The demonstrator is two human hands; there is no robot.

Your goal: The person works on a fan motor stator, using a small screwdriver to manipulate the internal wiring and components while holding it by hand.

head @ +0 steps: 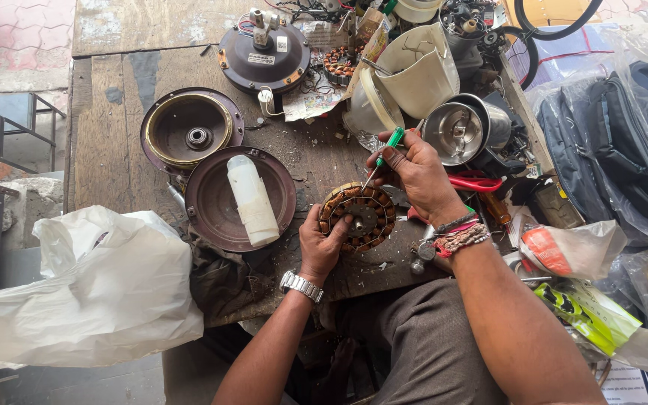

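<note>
Over on the left, a crumpled white plastic bag (84, 289) sags off the edge of the worn wooden workbench (114, 161), and beside it sit two round brown fan covers (189, 131), the nearer one carrying a white plastic bottle (253, 199) lying on its side.

Now the centre: the stator (358, 217), a ring of copper windings on a steel core, lies flat on the bench near the front edge, just right of the nearer cover. It looks heavy and rigid for its size, a solid lump of laminated metal, yet the fine wire coils around the rim look delicate and easily nicked. My judgement: the sound place to grip is the outer edge of the core, not the windings.

The left hand (322, 247) does roughly that, fingers curled over the near-left rim, closed onto it and bracing it against the wood.

Moving right, the right hand (414, 176) is pinched tight around a green-handled screwdriver (384, 154), its thin shaft angled down so the tip meets the upper edge of the stator. Farther right, a steel mixer jar (463, 131) and red-handled pliers (474, 182) lie among the clutter.
</note>
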